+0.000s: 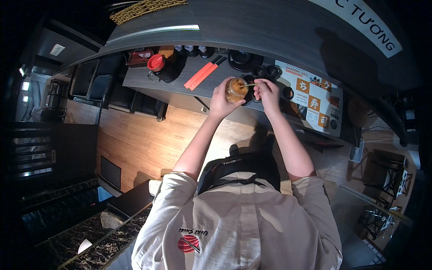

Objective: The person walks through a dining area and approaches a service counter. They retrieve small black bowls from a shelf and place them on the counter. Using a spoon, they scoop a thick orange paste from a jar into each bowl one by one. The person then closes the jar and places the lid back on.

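My left hand (222,101) is wrapped around a clear jar (233,96), tilted with its mouth towards me. Orange-brown crumbly contents (239,86) show inside it. Between the fingertips of my right hand (268,94) is a thin utensil (250,84), its far end in the jar's contents; whether it is a spoon or a stick I cannot tell. Both hands are above the front edge of a dark table (168,88). Small black bowls (259,71) stand just beyond my right hand, and another dark dish behind it is partly hidden.
Two red-sleeved pairs of chopsticks (205,73) lie left of the bowls. Further left stands a dark container with a red lid (156,62). Black plates (245,60) are stacked at the back. A printed menu sheet (314,94) covers the right side. Black chairs (145,106) stand at left.
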Demonstrator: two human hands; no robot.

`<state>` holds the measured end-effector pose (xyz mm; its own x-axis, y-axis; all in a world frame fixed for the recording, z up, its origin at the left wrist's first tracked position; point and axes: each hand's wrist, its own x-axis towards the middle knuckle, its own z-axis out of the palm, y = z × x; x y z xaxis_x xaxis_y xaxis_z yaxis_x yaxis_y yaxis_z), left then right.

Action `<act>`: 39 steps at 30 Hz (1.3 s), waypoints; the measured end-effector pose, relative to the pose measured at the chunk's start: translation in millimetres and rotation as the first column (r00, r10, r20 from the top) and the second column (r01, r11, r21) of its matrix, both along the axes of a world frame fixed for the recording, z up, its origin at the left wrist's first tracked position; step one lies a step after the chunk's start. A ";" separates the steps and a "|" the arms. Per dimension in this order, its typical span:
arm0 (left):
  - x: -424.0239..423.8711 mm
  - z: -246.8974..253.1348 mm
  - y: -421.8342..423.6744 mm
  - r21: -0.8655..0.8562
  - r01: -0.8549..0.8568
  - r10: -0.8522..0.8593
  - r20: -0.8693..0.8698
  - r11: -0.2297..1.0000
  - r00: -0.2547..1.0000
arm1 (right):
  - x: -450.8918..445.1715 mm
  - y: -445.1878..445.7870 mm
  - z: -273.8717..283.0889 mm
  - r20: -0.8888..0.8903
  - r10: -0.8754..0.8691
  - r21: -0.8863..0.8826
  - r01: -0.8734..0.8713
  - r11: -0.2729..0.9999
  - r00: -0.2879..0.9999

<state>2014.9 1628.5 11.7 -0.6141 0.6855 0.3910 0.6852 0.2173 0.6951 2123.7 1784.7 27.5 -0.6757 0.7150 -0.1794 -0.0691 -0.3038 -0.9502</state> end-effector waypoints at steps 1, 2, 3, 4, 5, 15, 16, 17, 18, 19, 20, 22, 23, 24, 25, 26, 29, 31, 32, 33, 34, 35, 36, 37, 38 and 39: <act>-0.2 -0.3 -1.3 -0.011 -0.007 0.007 0.007 1.000 1.000 | 0.0 1.0 0.2 -0.022 -0.002 -0.023 0.002 1.000 1.000; -0.2 -0.7 -2.7 -0.022 -0.015 0.015 0.014 1.000 1.000 | -0.4 2.3 0.5 -0.030 -0.007 -0.047 0.005 0.999 1.000; 0.8 1.0 -3.6 -0.021 -0.022 0.023 0.026 1.000 0.999 | -0.4 4.9 0.0 -0.038 -0.014 -0.071 0.011 0.997 0.999; 1.9 2.9 -4.5 -0.021 -0.029 0.030 0.038 0.999 0.999 | -0.6 7.5 -0.5 -0.045 -0.020 -0.094 0.016 0.995 0.999; 2.3 4.5 -5.2 -0.020 -0.037 0.038 0.050 0.999 0.998 | -0.6 10.0 -1.3 -0.060 -0.039 -0.119 0.032 0.992 0.997; -3.8 -6.6 -14.7 -0.057 -0.086 0.089 0.053 0.995 0.995 | 2.8 24.1 -38.4 0.116 -0.111 0.328 0.068 0.942 0.987; -4.0 -7.0 -15.2 -0.055 -0.088 0.091 0.043 0.995 0.995 | 5.7 22.8 -39.1 0.215 -0.094 0.448 -0.012 0.894 0.972; -4.2 -7.5 -15.0 -0.054 -0.090 0.092 0.034 0.994 0.995 | 7.7 22.1 -39.6 0.221 -0.098 0.515 -0.031 0.857 0.970; -4.3 -8.2 -15.5 -0.060 -0.094 0.096 0.037 0.994 0.995 | 8.7 19.6 -35.5 0.228 -0.100 0.577 -0.052 0.815 0.969; -4.3 -8.9 -15.7 -0.066 -0.097 0.099 0.041 0.993 0.994 | 10.1 17.0 -31.5 0.234 -0.103 0.636 -0.072 0.768 0.967; -4.3 -9.6 -15.7 -0.071 -0.099 0.102 0.045 0.993 0.994 | 11.5 13.1 -27.8 0.162 -0.115 0.603 -0.007 0.798 0.980; -3.2 -4.2 -13.4 -0.081 -0.077 0.082 0.066 0.994 0.994 | 15.2 6.3 -12.3 0.057 -0.118 0.587 0.062 0.807 0.991; -2.6 -2.2 -12.7 -0.086 -0.067 0.074 0.077 0.994 0.994 | 16.2 2.7 -5.0 0.004 -0.119 0.576 0.095 0.812 0.993; -2.7 -3.6 -12.2 -0.085 -0.057 0.063 0.070 0.995 0.996 | 17.4 -0.5 0.5 -0.015 -0.062 0.630 0.058 0.775 0.998; -3.0 -5.1 -11.7 -0.083 -0.047 0.053 0.063 0.995 0.997 | 18.2 -3.8 5.5 -0.030 -0.004 0.681 0.024 0.732 1.000; -2.9 -6.7 -11.7 -0.082 -0.039 0.044 0.057 0.996 0.997 | 17.6 -6.7 8.3 -0.042 0.056 0.730 -0.008 0.684 0.998; 1.3 3.6 -3.8 -0.004 0.033 -0.033 0.013 0.999 0.999 | 17.9 -13.9 9.2 0.079 0.131 0.772 -0.144 0.619 0.988; 3.5 2.1 0.1 -0.037 0.034 -0.033 0.019 0.999 0.999 | 15.5 -16.8 -4.2 0.074 0.109 0.645 -0.131 0.753 0.991; 4.4 1.4 1.8 -0.054 0.034 -0.033 0.022 0.998 0.999 | 14.9 -17.4 -10.6 0.096 0.090 0.540 -0.128 0.832 0.991; 4.8 1.5 2.4 -0.040 0.036 -0.035 0.021 0.999 0.999 | 13.2 -18.7 -14.1 0.119 0.078 0.424 -0.121 0.898 0.990; 5.2 1.8 3.0 -0.027 0.039 -0.038 0.021 0.999 0.999 | 11.0 -18.9 -17.2 0.115 0.052 0.329 -0.088 0.940 0.992; 5.4 2.1 3.5 -0.013 0.042 -0.042 0.021 0.999 0.999 | 10.1 -17.4 -19.8 0.097 0.052 0.262 -0.075 0.962 0.994; 5.9 2.8 3.4 -0.014 0.039 -0.038 0.025 0.999 0.999 | 9.4 -16.1 -20.0 0.079 0.050 0.192 -0.064 0.979 0.996; 6.6 3.6 3.4 -0.016 0.036 -0.035 0.028 0.999 0.999 | 9.0 -15.2 -20.3 0.061 0.046 0.122 -0.054 0.991 0.997; 7.0 4.4 3.5 -0.017 0.033 -0.033 0.032 0.999 0.999 | 8.6 -14.6 -20.6 0.043 0.033 0.103 -0.037 0.994 0.999; 6.4 3.4 3.2 -0.001 0.036 -0.036 0.027 0.999 0.999 | 8.0 -14.6 -17.6 0.026 0.021 0.084 -0.023 0.996 0.999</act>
<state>2021.3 1631.8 15.1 -0.5994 0.7077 0.3741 0.6739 0.1938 0.7130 2131.7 1770.1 9.9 -0.6872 0.7136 -0.1362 -0.0389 -0.2233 -0.9740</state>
